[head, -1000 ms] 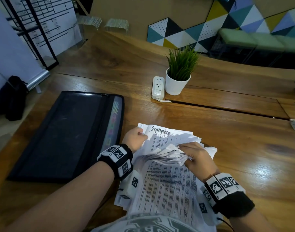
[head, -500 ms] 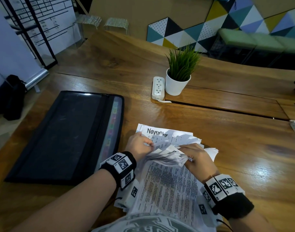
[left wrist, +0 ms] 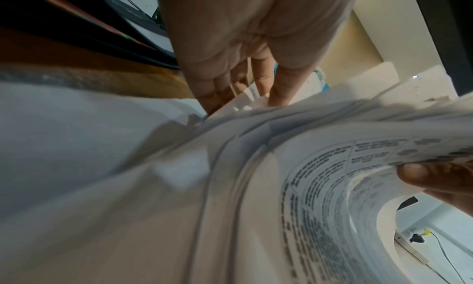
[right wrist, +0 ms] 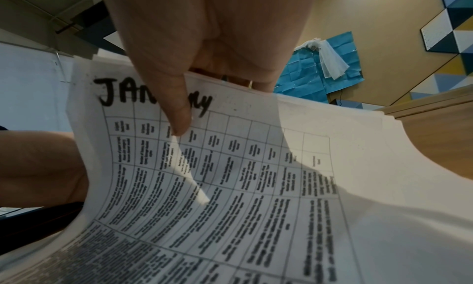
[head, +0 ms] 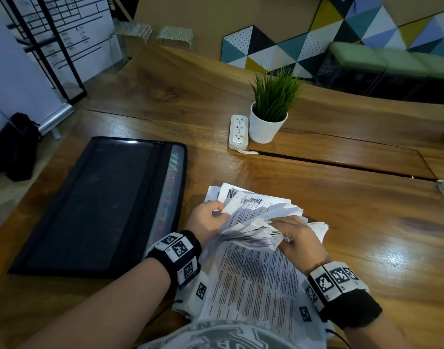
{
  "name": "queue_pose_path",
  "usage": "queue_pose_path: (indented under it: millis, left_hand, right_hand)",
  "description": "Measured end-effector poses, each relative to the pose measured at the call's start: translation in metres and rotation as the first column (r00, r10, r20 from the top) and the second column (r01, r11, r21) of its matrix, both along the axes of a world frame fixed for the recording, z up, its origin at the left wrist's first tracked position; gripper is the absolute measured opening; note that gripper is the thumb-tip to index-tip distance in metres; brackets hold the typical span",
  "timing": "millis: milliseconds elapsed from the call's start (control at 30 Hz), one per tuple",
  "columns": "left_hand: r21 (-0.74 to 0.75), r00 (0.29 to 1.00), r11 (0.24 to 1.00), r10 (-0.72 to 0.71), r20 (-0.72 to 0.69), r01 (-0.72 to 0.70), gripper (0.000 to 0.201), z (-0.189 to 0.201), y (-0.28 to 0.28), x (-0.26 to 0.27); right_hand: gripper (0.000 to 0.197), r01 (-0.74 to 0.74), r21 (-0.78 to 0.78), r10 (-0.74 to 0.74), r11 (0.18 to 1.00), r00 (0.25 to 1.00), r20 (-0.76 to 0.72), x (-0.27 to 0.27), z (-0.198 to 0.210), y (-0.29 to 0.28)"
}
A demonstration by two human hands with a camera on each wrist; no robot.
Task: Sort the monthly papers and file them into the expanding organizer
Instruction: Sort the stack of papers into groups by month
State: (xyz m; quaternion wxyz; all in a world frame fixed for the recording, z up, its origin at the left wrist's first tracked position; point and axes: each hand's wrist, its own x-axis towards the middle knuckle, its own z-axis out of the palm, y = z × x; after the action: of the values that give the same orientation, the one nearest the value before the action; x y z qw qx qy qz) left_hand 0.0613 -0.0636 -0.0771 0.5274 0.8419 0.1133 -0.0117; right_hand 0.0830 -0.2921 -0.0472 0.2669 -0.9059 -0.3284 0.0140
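The stack of monthly papers [head: 251, 278] lies on the counter [head: 367, 222] at its near edge, directly in front of the person. The right hand [head: 295, 238] is clamped on a bent-up bundle of sheets [head: 253, 235], thumb on top; the right wrist view shows the thumb pressing a sheet headed in handwriting, apparently "January". This hold probably keeps the checked sheets clear so that the headings beneath can be read. The left hand [head: 207, 220] pinches the corner of a single sheet [head: 243, 201] near the far end of the stack, probably to lift it and expose its month heading. The expanding organizer [head: 100, 205] lies flat near the left edge of the counter, just beside the stack and within reach. No sheet is yet at the organizer, so sorting appears to be the current step
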Motion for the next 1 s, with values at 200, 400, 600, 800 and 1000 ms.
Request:
queue_pose_path:
  millis: [200,400,600,800,1000]
  left_hand:
    - [-0.158,0.993,0.98,-0.119,0.026,0.121,0.02,0.01,-0.009,-0.01]
    - [-0.179,0.998,0.983,-0.022,0.059,0.032,0.03,-0.006,0.001,-0.004]
    - [-0.028,0.999,0.998,-0.052,0.002,0.052,0.009,-0.004,-0.003,-0.005]
    - [0.061,0.997,0.998,0.006,-0.074,-0.001,0.012,-0.005,-0.004,-0.005]
    - [0.174,0.992,0.979,0.089,0.085,-0.103,0.027,0.0,0.001,-0.006]
  right_hand:
    - [0.047,0.004,0.001,-0.004,1.0,1.0,-0.001,0.001,-0.002,-0.001]
    - [0.046,-0.001,0.004,0.001,1.0,1.0,0.025,0.0,-0.002,-0.002]
    - [0.046,-0.008,0.017,0.007,1.0,1.0,0.03,0.0,-0.001,-0.001]
    - [0.047,-0.006,0.013,0.006,1.0,1.0,0.01,-0.001,-0.001,-0.002]
    - [0.047,-0.004,0.007,0.004,1.0,1.0,0.01,-0.001,-0.001,-0.002]
